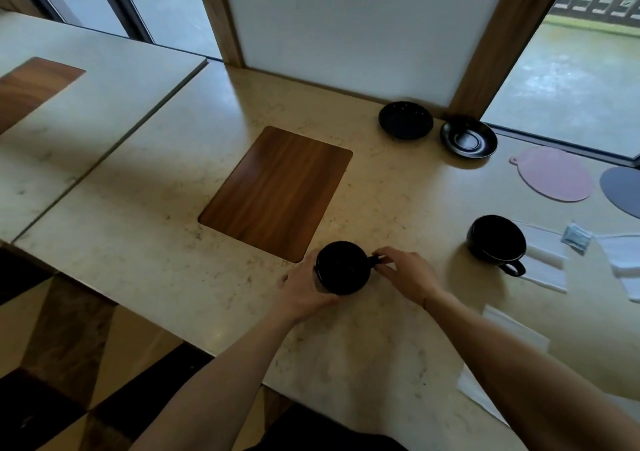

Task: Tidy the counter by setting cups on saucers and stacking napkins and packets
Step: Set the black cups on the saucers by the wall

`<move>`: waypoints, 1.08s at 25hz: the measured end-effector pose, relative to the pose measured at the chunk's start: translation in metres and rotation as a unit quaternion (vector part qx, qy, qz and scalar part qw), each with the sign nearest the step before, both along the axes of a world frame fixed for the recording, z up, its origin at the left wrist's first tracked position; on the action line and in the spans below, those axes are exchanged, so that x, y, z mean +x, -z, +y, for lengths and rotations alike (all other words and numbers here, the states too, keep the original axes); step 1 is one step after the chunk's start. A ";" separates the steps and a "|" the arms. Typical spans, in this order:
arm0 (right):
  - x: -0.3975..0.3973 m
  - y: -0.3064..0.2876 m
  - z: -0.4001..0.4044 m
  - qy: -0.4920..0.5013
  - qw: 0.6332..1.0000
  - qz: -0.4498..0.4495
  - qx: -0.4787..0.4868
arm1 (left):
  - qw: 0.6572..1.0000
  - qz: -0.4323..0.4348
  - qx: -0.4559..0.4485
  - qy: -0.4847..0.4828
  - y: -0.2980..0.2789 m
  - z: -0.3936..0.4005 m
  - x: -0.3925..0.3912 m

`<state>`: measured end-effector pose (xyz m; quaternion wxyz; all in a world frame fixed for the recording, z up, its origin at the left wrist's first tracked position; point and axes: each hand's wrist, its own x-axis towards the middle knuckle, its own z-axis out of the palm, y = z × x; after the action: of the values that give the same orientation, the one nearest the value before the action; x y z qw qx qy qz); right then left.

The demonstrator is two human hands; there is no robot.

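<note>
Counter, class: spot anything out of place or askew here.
Both saucers sit bare by the window. The free cup stands tilted, partly on a napkin. A packet lies loose between napkins. Both hands hold the other cup.

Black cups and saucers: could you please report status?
Both hands on near black ceramic cup: left hand cradling, right hand pinching handle. Two black saucers bare. Path clear.

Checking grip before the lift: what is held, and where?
The black cup: left hand cups its side, right hand pinches the handle.
</note>
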<state>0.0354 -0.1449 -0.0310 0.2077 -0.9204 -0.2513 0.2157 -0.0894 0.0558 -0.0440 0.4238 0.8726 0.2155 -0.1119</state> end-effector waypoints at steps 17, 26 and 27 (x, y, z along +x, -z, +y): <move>0.012 -0.006 -0.002 0.013 0.999 -0.028 0.021 | 0.996 -0.033 -0.080 -0.016 -0.011 0.005 0.020; 0.051 -0.022 -0.016 0.057 0.996 -0.044 0.059 | 0.997 -0.037 -0.062 0.033 -0.031 0.007 0.077; 0.057 -0.024 -0.019 0.064 0.995 -0.046 0.064 | 0.996 -0.043 -0.063 0.039 -0.031 0.007 0.085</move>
<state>0.0922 -0.1634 -0.0068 0.2674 -0.9284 -0.2145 0.1435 -0.0044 0.0631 -0.0133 0.4821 0.8560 0.1550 -0.1040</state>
